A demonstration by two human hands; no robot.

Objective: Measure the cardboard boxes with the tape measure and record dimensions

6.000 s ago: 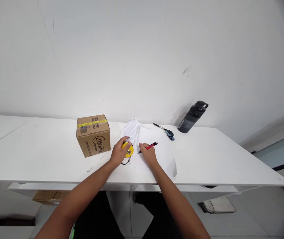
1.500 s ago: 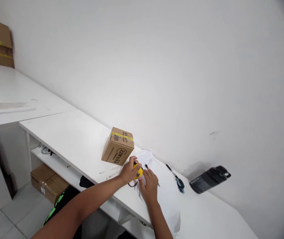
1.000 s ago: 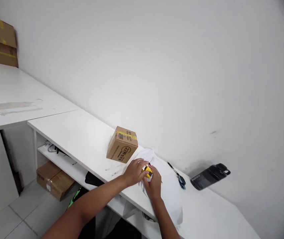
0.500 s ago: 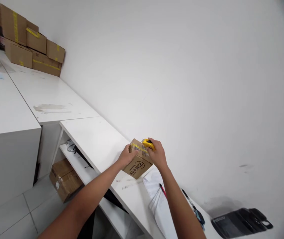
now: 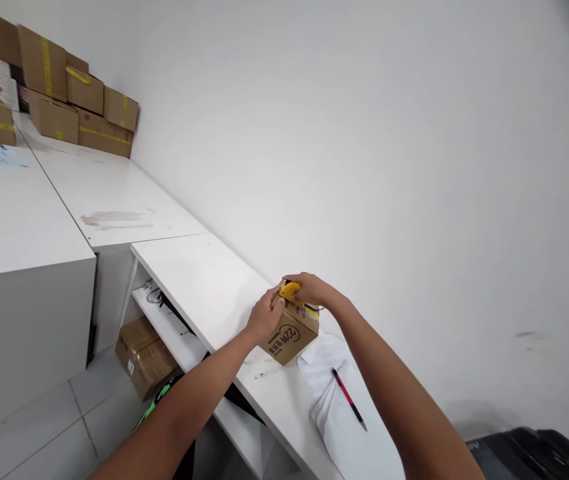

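Head view: right hand (image 5: 309, 288) gripped tape measure (image 5: 290, 291), box (image 5: 290, 335) beneath fingers; left hand (image 5: 265, 316) touched box, grip unclear; measuring seemed begun, unfinished.

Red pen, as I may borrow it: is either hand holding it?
No, the pen lies on the paper, apart from the left hand and right hand.

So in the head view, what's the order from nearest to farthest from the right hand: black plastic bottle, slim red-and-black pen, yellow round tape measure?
1. Yellow round tape measure: held in the right hand.
2. Slim red-and-black pen: on white paper, below the hand.
3. Black plastic bottle: lower right corner, partly cut off.
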